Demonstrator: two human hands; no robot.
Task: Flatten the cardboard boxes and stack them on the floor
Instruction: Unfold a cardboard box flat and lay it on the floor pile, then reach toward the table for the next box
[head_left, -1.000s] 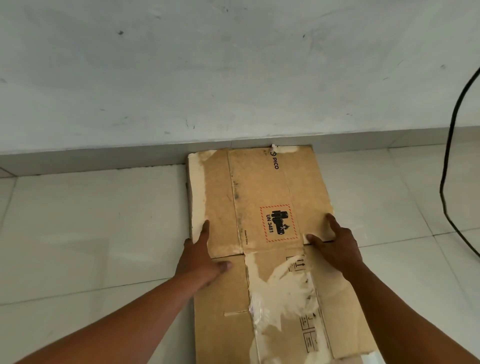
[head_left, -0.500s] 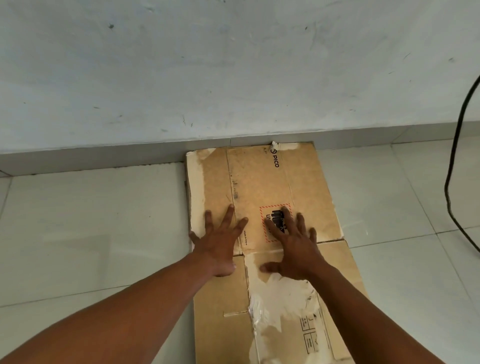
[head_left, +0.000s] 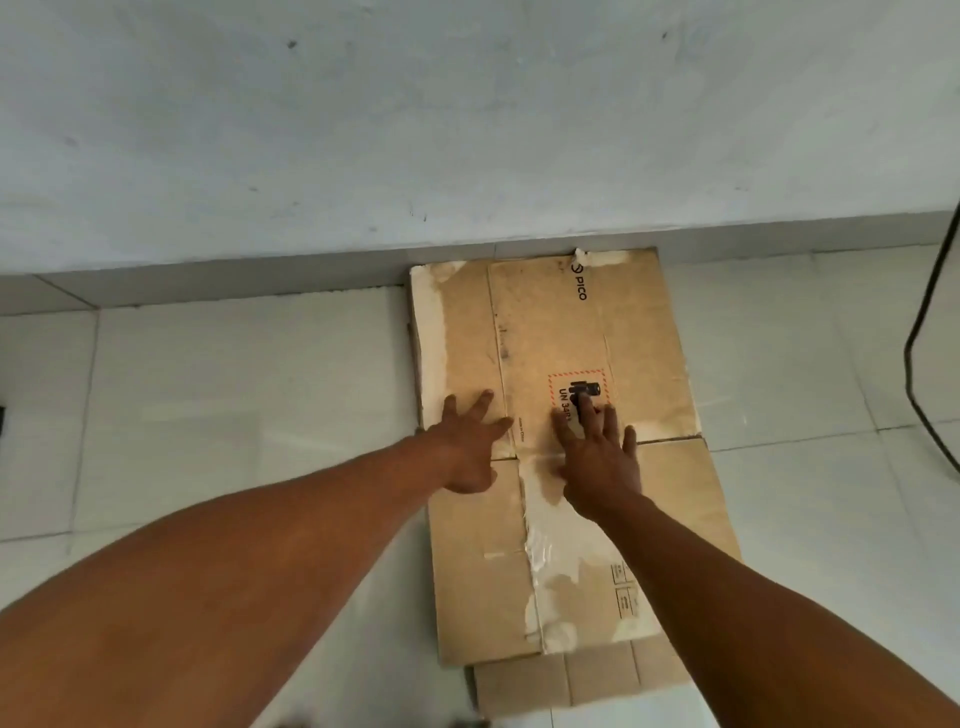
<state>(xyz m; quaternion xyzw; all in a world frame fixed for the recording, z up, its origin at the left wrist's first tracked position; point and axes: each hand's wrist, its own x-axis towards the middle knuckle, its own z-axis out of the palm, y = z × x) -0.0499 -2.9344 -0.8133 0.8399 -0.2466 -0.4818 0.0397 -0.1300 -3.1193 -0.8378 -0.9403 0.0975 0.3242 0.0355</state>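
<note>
Cardboard box (head_left: 561, 332), flattened, lies on the floor (head_left: 234, 405) with its twelve o'clock edge against the wall (head_left: 467, 130), and we press both palms on it, left hand (head_left: 470, 447) and right hand (head_left: 597, 462) with fingers spread, gripping nothing. Glossy tape (head_left: 545, 530) near six o'clock could let our palms slide. Creased flaps may well spring up once we lift off, leaving the stack over the lower sheet (head_left: 571, 680) uneven.
</note>
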